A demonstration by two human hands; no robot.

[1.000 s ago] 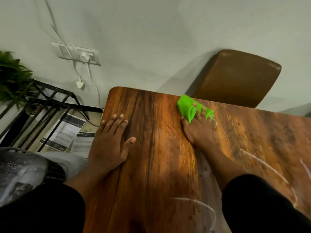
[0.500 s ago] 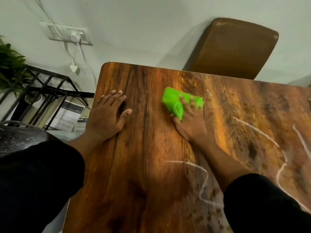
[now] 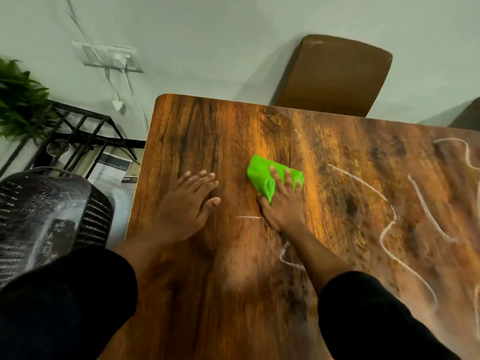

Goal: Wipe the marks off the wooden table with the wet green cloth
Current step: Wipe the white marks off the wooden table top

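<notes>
A bright green cloth (image 3: 262,174) lies bunched on the wooden table (image 3: 207,131), near its middle. My right hand (image 3: 281,203) presses down on the cloth with fingers spread over it. My left hand (image 3: 185,201) rests flat on the wood to the left, fingers apart, holding nothing. White chalk-like marks (image 3: 389,224) curl across the right half of the table. A short white stroke (image 3: 249,217) shows just left of my right wrist, and another loop (image 3: 288,258) lies under my right forearm.
A brown chair back (image 3: 335,74) stands against the wall behind the table. Left of the table are a black metal rack (image 3: 78,131), a plant (image 3: 18,100), papers on the floor (image 3: 111,167), and a dark mesh chair (image 3: 46,211). A wall socket (image 3: 114,58) has hanging cables.
My right hand has drawn the green cloth from near the far edge back toward me over the wood. The left hand stays flat on the table. More white marks have come into view at right.
</notes>
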